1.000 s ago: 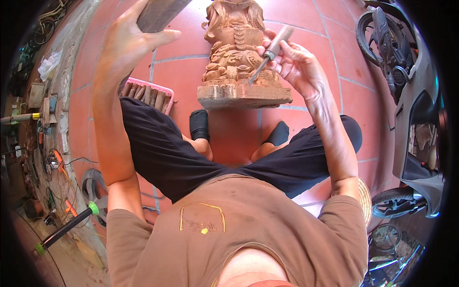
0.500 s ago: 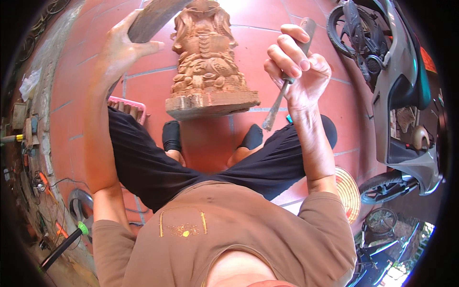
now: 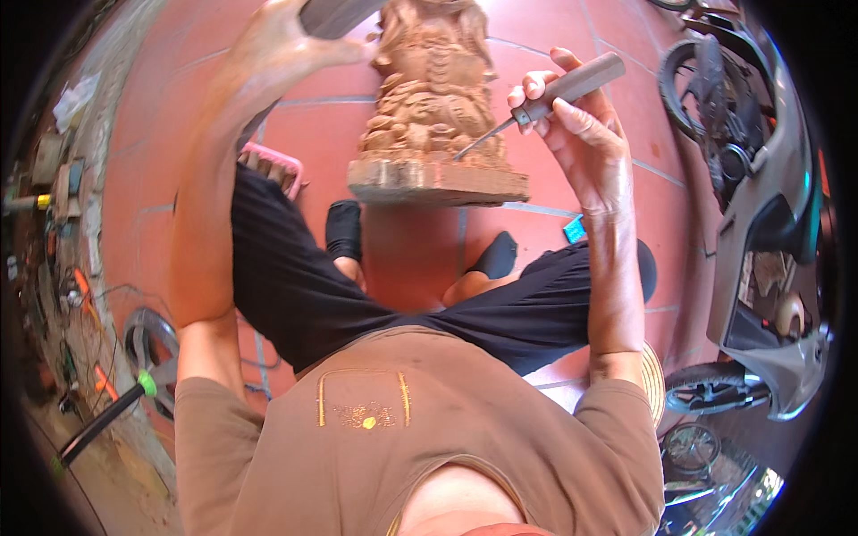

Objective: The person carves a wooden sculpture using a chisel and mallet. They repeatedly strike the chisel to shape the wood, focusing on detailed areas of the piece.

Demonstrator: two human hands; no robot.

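A reddish-brown wood carving [image 3: 435,98] with a flat, thick base [image 3: 438,181] stands on the tiles between my feet. In my right hand [image 3: 585,143] is a chisel [image 3: 572,87], gripped by its dark wooden handle between thumb and fingers. The thin blade points down to the left, and its tip is at the carved edge just above the base. My left hand [image 3: 277,45], up at the top left, is round a thick dark wooden bar [image 3: 335,12]. The thumb stretches toward the carving; the other fingers are mostly hidden, and the bar runs out of the picture.
A pink basket [image 3: 279,165] with wooden-handled tools sits by my left knee. A small blue object [image 3: 575,230] lies near my right knee. A grey motorbike [image 3: 760,232] stands on the right, with a woven round item [image 3: 653,384] nearby. Tools and cables line the left wall.
My right hand has turned the chisel from pointing down at my knee to angling left onto the carving. The view has shifted, so the carving appears further right.
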